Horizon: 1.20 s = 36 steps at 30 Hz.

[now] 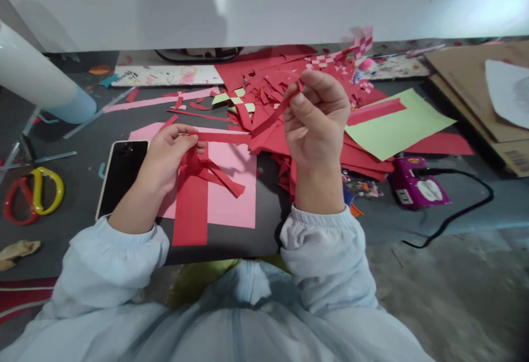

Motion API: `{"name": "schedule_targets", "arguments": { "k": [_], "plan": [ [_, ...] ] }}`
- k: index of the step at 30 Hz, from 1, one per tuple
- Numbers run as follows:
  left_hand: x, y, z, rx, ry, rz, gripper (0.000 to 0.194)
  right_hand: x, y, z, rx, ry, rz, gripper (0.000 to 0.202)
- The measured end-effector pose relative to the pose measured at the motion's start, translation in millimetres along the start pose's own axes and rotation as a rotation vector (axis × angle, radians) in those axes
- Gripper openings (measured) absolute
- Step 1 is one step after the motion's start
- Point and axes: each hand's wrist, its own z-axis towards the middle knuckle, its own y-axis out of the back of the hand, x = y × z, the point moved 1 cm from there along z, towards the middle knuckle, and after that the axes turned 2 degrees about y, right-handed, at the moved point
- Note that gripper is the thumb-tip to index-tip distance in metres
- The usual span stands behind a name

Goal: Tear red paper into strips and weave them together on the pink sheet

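Note:
A folded red paper strip (227,138) stretches between my two hands above the table. My left hand (173,150) pinches its left end, and other red strips hang below those fingers. The raised right hand (316,114) is closed on the strip's other end between thumb and fingers. Beneath my left hand lie a wide red paper strip (190,219) and pink paper sheets (235,207). A black-screened phone (122,177) rests beside my left wrist. Behind my right hand spreads a heap of red paper scraps (268,97).
Scissors (37,196) with red and yellow handles lie at the left, below a white and blue bottle (70,97). On the right are light green paper (400,119), a purple box (417,183) with a black cord, and cardboard (475,81). A white panel (264,4) stands behind.

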Motion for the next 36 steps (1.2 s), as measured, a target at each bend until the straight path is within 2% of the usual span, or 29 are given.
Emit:
{"name": "schedule_targets", "arguments": {
  "k": [4,9,13,20,23,27,30,36],
  "plan": [
    [-4,-2.5,-3,0.018,0.147,-0.133,0.012,-1,0,1,-0.005,0.057,0.043,0.028],
    [-8,-3.2,-5,0.078,0.181,-0.202,0.014,-2,3,2,-0.021,0.051,0.023,0.028],
    [-6,-3.3,-5,0.118,0.132,-0.225,0.012,-4,3,1,-0.006,0.047,0.031,0.029],
    [0,-0.8,-2,0.063,-0.081,-0.052,0.020,-3,0,2,0.000,0.067,0.108,0.028],
    [2,0.0,-2,0.041,-0.104,-0.023,0.022,-1,0,2,0.000,0.093,0.145,0.028],
    [2,-0.2,-4,0.023,-0.132,0.020,0.022,2,1,1,-0.043,0.101,0.037,0.026],
    [2,-1.1,-6,0.033,-0.154,0.052,0.020,2,3,1,-0.087,0.089,-0.043,0.025],
    [2,-1.4,-7,0.049,-0.185,0.097,0.022,1,0,0,-0.102,0.148,-0.036,0.023]
  ]
}}
